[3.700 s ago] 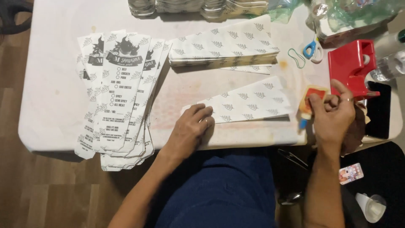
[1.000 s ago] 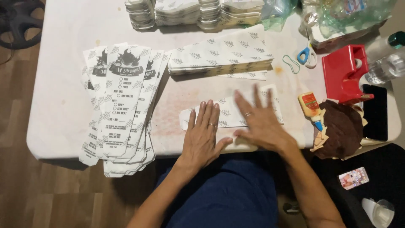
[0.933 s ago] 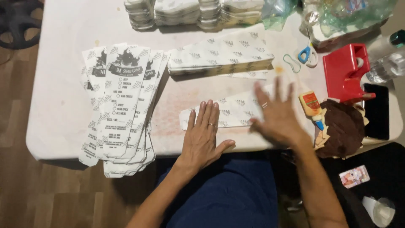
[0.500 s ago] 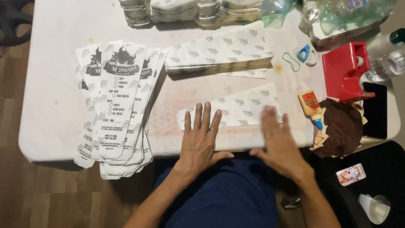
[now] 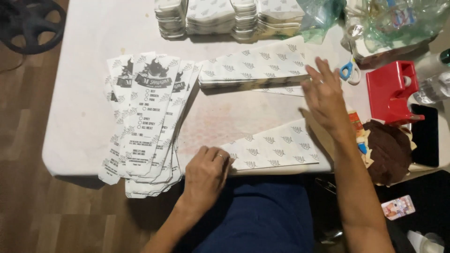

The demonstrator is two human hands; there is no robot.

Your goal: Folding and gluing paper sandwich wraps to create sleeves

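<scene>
A white patterned paper sheet lies at the near edge of the white table. My left hand rests on its left tip, fingers curled, pinning it down. My right hand hovers open above the table, fingers spread, near the right end of a stack of the same patterned sheets. To the left lies a fanned pile of long printed paper sleeves.
Stacks of folded white paper items sit at the table's far edge. Blue-handled scissors, a red tape dispenser, a brown cloth, a glue stick and plastic bags crowd the right side.
My right hand has lifted off the near sheet and moved up toward the stack of sheets. My left hand has slid to the sheet's left tip and curled.
</scene>
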